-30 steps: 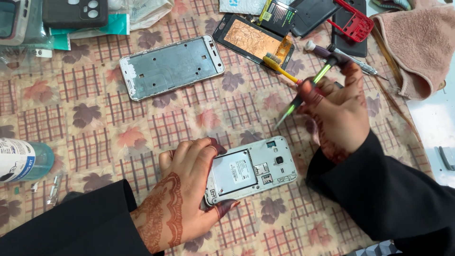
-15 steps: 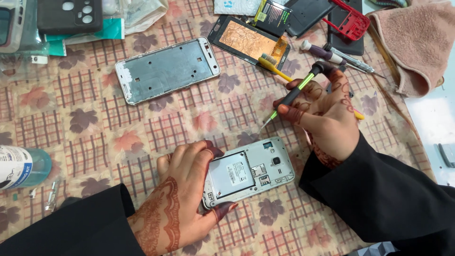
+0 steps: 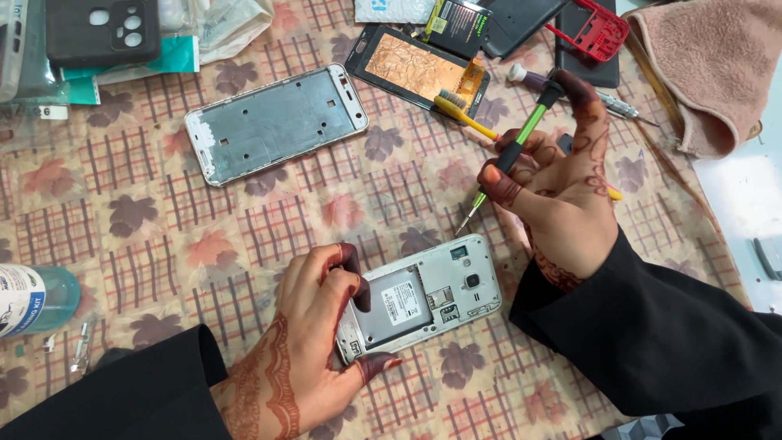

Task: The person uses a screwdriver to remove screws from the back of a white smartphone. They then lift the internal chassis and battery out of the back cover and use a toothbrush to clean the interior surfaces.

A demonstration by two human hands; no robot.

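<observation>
The head view shows the left hand [image 3: 314, 342] clamped around the opened white phone [image 3: 419, 297], pinning it flat on the desk's leaf-patterned cloth [image 3: 163, 244], while the right hand [image 3: 562, 183] grips a green screwdriver [image 3: 509, 155] tip-down just above it, seemingly to reach its screws.

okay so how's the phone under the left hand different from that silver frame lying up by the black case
The opened phone is gripped by the left hand and shows its inner parts and a camera opening; the silver frame lies untouched, a bare metal plate with small cutouts.
The phone sits close to the person; the frame lies farther up the patterned cloth.
Both are silver-edged, rectangular and lie flat at a similar slant.
</observation>
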